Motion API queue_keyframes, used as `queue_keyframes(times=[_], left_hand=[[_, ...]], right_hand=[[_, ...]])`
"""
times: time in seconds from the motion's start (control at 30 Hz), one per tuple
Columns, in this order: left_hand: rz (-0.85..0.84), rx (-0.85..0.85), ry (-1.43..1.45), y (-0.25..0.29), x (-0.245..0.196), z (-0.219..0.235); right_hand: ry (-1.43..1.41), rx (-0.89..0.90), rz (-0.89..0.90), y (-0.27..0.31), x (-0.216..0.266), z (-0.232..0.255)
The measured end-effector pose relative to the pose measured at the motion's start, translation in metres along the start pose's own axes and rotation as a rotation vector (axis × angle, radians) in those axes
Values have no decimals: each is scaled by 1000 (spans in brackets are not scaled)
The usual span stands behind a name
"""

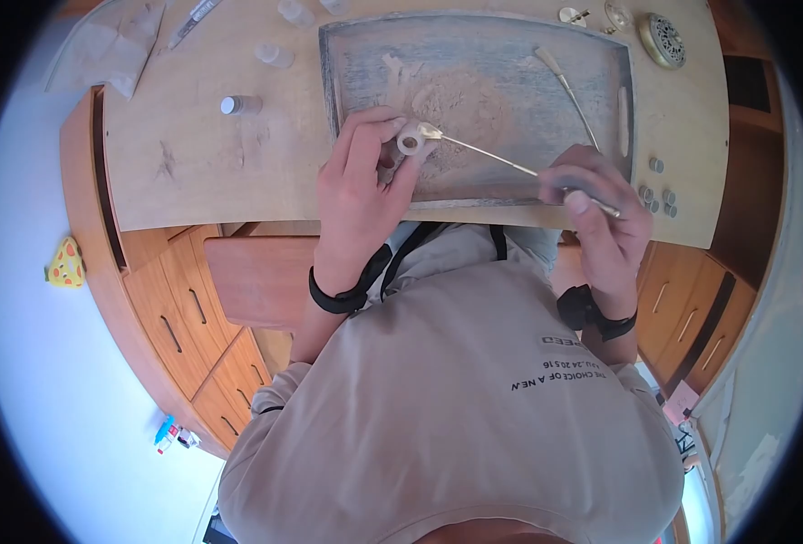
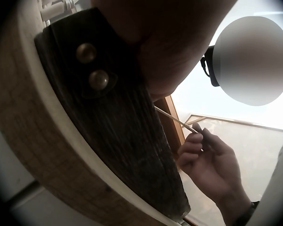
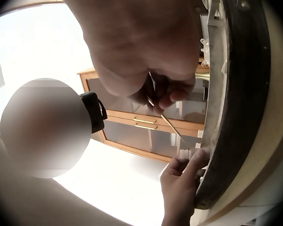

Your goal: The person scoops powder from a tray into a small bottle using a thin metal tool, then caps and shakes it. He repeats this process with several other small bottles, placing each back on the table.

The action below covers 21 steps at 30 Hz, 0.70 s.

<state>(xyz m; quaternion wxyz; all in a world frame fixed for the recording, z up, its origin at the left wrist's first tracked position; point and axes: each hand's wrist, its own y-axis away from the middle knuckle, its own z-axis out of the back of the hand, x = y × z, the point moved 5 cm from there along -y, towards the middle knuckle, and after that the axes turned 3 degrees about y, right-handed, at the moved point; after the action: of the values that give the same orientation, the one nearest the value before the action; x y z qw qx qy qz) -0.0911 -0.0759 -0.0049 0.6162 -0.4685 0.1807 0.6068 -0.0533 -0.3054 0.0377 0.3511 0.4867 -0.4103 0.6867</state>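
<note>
Over the tray, my left hand (image 1: 356,181) grips a small clear bottle (image 1: 410,143) between thumb and fingers, its round mouth facing up. My right hand (image 1: 608,204) holds a long thin brass spoon (image 1: 492,156) by its handle end. The spoon's bowl (image 1: 430,131) lies right at the bottle's rim. In the right wrist view the bottle's ridged neck (image 3: 184,153) shows above the left fingers, with the spoon shaft (image 3: 171,126) slanting down to it. The left wrist view shows the right hand (image 2: 210,167) pinching the shaft; the bottle is hidden there.
A dark-framed wooden tray (image 1: 331,77) holds loose brown powder (image 1: 465,104) and a thin tool (image 1: 569,91). Small caps (image 1: 657,165) lie right of it. Several bottles (image 1: 275,56), a capped vial (image 1: 241,105) and a bag (image 1: 111,41) are left; a round brass container (image 1: 662,41) is back right.
</note>
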Motion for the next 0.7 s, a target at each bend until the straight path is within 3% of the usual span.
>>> queue_keyframes(times=[0.03, 0.13, 0.23, 0.43, 0.53, 0.7], left_hand=[[0, -3, 3, 0, 1, -1], [-7, -5, 2, 0, 1, -1], [21, 7, 1, 0, 0, -1], [-26, 1, 5, 0, 2, -2], [-20, -19, 7, 0, 1, 0], [-24, -29, -14, 0, 0, 1]], right_hand=[[18, 43, 6, 0, 0, -1], [21, -66, -14, -1, 1, 4], [48, 24, -6, -1, 1, 0], [54, -14, -33, 0, 0, -1], [-6, 75, -39, -1, -1, -3], [-89, -173, -18, 1, -23, 30]])
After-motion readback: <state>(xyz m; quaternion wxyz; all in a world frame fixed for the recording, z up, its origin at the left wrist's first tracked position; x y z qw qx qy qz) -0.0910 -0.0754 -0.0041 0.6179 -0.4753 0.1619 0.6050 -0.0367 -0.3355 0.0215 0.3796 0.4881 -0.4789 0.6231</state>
